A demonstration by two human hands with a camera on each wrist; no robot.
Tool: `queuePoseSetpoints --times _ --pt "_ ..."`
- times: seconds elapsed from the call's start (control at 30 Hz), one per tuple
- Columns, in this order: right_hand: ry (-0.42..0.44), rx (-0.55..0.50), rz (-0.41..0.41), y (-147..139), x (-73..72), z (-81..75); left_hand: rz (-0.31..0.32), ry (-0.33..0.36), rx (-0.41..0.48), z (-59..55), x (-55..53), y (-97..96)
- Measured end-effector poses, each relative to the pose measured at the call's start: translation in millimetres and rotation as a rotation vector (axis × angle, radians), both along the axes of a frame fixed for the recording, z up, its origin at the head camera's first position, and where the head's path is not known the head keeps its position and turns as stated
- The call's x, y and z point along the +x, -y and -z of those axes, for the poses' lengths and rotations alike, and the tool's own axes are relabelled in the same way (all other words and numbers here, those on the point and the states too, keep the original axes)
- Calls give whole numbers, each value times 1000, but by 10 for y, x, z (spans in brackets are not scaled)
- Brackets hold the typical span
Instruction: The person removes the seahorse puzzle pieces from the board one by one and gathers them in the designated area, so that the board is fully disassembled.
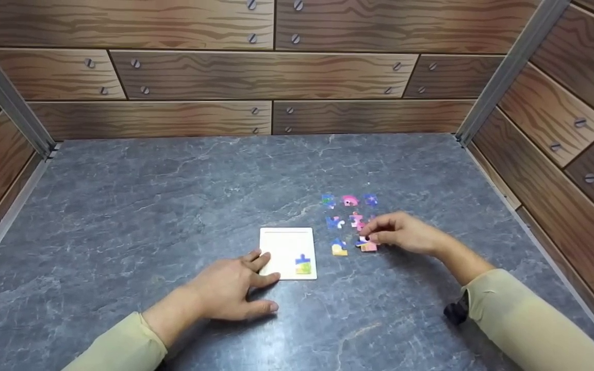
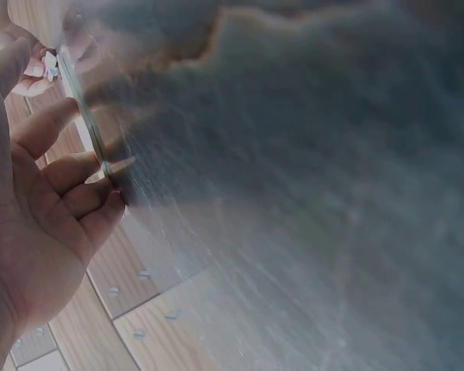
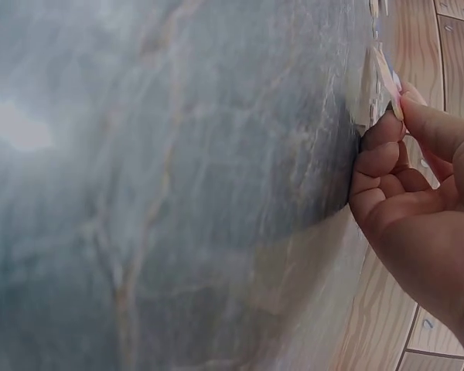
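Observation:
A shallow white puzzle tray (image 1: 279, 246) lies on the table with one blue, yellow and green jigsaw piece (image 1: 302, 265) in its lower right corner. My left hand (image 1: 232, 288) rests on the tray's left side, fingers extended; in the left wrist view the fingertips (image 2: 108, 202) touch the tray's edge (image 2: 93, 131). Right of the tray, my right hand (image 1: 405, 234) pinches a pink, yellow and blue jigsaw piece (image 1: 368, 247) between thumb and fingers. Seen from the right wrist, that piece (image 3: 387, 83) stands tilted off the table.
Several loose jigsaw pieces lie in rough rows near the right hand, among them a pink one with a dark spot (image 1: 349, 201) and a blue and yellow one (image 1: 339, 248). Wood-patterned panels (image 1: 271, 77) enclose the grey marbled table (image 1: 173, 190) at the back and sides.

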State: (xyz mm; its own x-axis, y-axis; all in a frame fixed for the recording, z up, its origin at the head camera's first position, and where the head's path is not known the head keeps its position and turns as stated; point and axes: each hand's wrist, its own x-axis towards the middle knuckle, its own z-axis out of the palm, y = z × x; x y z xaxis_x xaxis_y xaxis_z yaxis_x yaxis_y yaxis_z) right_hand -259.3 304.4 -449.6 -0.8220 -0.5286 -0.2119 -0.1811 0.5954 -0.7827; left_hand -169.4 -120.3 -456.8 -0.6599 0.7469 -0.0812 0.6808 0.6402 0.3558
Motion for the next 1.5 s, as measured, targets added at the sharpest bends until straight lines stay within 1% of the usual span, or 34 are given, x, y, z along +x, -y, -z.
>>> queuePoseSetpoints --times 0.37,0.8,1.0,1.3,1.5 --pt "-41 -16 -23 26 11 26 -8 18 1 -4 6 15" --pt "-69 -29 -6 56 31 57 -8 24 -8 -8 1 12" --pt "-86 -32 -14 68 33 73 -12 20 -4 -5 7 16" --pt "-100 -8 -20 84 40 26 -10 37 -10 -9 3 8" --pt "-106 1 -25 81 31 27 -6 25 -12 -8 1 4"
